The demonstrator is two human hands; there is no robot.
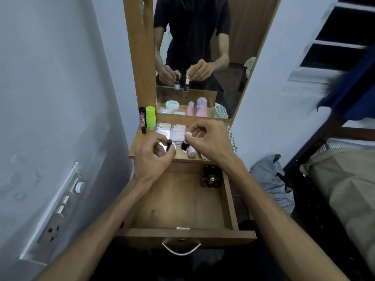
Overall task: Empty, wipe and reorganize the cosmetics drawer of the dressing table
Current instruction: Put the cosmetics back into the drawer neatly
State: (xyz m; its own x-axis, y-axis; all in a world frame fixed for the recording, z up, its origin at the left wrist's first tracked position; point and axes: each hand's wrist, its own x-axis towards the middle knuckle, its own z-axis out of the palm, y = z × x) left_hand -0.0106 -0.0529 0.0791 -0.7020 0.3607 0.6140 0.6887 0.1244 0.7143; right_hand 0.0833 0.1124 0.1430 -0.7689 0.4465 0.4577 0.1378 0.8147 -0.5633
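The wooden drawer (182, 201) stands pulled open below the dressing table's shelf (142, 153). Its floor is bare except for a few dark small bottles (211, 177) in the far right corner. My left hand (152, 159) pinches a small bottle with a dark cap (169, 142) over the shelf's front edge. My right hand (207, 138) pinches a white-capped dark bottle (185, 146) by its cap, just right of the left hand. A pink bottle (191, 152) lies on the shelf under my right hand.
A green tube (150, 118), a black-and-pink tube (142, 117) and a clear flat box (170, 129) stand on the shelf by the mirror (203, 47). A checked cloth (231, 136) lies at the shelf's right. A wall socket panel (60, 205) is left, a bed (345, 179) right.
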